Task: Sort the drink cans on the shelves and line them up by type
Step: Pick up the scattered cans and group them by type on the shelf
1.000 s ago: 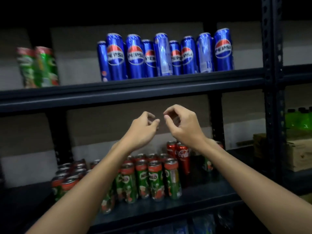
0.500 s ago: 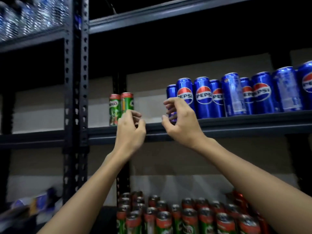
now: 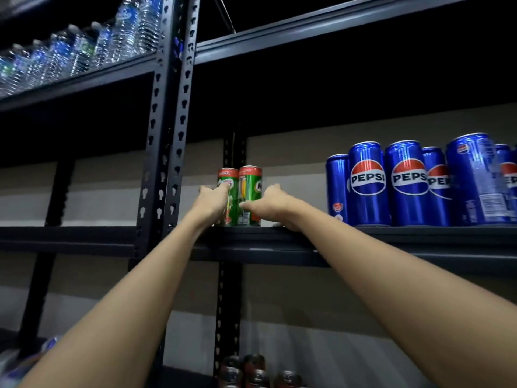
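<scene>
At frame centre, the left hand [image 3: 210, 201] grips one upright green can [image 3: 230, 211], the right hand [image 3: 272, 201] grips its upright neighbour [image 3: 249, 189], both cans' long axis vertical.

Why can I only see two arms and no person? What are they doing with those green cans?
The camera sits on the person's head and looks where they look, so you only see their arms reaching out. The left hand is on one green Milo can, and the right hand is on the Milo can beside it. Both cans stand upright on a dark metal shelf. Further right on that shelf stands a group of blue Pepsi cans. Up high on the left are water bottles, and more cans peek out at the bottom.
</scene>
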